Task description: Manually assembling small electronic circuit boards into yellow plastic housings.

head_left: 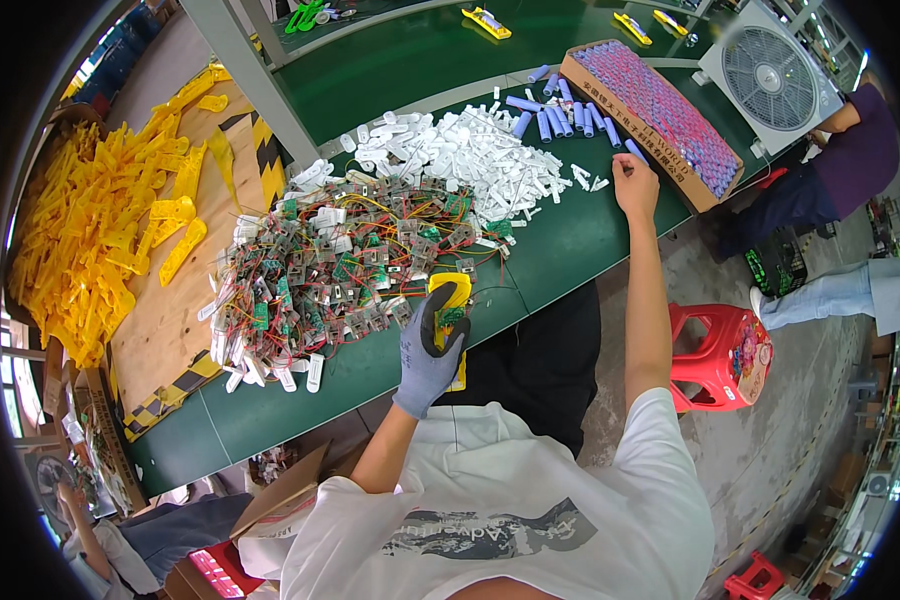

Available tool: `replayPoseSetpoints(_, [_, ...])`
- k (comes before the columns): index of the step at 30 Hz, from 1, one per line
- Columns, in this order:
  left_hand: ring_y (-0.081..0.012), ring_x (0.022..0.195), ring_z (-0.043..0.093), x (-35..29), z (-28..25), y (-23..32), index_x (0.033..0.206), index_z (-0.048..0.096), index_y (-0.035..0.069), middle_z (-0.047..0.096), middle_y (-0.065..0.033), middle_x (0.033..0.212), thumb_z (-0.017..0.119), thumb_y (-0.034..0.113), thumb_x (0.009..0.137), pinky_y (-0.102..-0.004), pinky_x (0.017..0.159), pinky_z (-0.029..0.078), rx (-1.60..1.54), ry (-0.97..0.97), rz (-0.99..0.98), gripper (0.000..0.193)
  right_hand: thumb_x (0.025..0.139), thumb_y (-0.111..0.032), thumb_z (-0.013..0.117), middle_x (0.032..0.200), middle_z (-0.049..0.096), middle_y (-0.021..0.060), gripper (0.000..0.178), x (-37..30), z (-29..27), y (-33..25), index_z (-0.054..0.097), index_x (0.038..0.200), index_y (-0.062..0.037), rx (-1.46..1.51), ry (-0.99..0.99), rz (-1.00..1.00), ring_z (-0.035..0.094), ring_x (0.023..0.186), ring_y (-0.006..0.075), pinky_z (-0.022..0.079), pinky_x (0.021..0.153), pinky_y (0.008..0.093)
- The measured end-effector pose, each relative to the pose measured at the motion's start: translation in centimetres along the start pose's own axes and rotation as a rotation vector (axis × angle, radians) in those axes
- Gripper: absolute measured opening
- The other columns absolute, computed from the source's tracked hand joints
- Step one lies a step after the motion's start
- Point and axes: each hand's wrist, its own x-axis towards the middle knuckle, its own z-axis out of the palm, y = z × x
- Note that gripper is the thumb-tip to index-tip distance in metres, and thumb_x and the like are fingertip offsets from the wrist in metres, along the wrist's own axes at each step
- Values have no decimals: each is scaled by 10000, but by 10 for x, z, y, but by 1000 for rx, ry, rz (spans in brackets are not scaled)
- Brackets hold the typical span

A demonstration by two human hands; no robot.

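Note:
My left hand, in a grey glove with dark fingers, is closed around a yellow plastic shell. A small green circuit board shows in the shell beside my thumb. My bare right hand is stretched out to the far right of the bench, its fingers bent together. Right at those fingertips lies a blue-purple cylindrical battery cell; whether they grip it or anything else is hidden. More loose cells lie to the left of this hand. Beyond my left hand spreads a heap of wired circuit boards.
White plastic parts are piled behind the boards. A cardboard box packed with cells stands at the right. Yellow shells heap up on a wooden board at left. A fan and a red stool are right; people are nearby.

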Motion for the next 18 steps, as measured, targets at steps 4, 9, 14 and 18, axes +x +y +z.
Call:
replayPoseSetpoints(4, [-303, 1101, 592, 0, -1, 2, 1250, 518, 3, 591, -197, 1178, 659, 14, 781, -364, 954, 444, 16, -13, -12, 490, 838, -182, 643, 811, 695, 66, 122, 1, 0, 0, 692, 926, -113, 9, 3, -5, 666, 705, 238, 507, 655, 358])
replayPoseSetpoints(9, [-230, 1082, 590, -1, -2, 1, 1261, 514, 13, 604, -142, 1181, 638, -24, 757, -334, 949, 438, 54, -16, -3, 520, 835, -180, 647, 820, 697, 68, 123, 0, 0, -1, 694, 925, -109, 9, -5, 3, 671, 715, 233, 509, 662, 356])
replayPoseSetpoints(14, [-332, 1068, 603, 0, -2, 3, 1240, 530, 22, 604, -201, 1152, 673, 30, 771, -375, 929, 460, 48, -12, 27, 491, 835, -177, 647, 818, 697, 69, 125, -1, -1, -1, 694, 925, -104, 9, -3, 6, 671, 712, 233, 511, 663, 352])
replayPoseSetpoints(18, [-334, 1057, 607, -1, 0, 4, 1233, 532, 26, 610, -200, 1138, 674, 31, 771, -378, 918, 465, 70, 2, 36, 484, 836, -175, 644, 809, 696, 80, 130, -1, -4, -3, 694, 918, -86, 22, 1, 5, 672, 705, 232, 511, 662, 346])
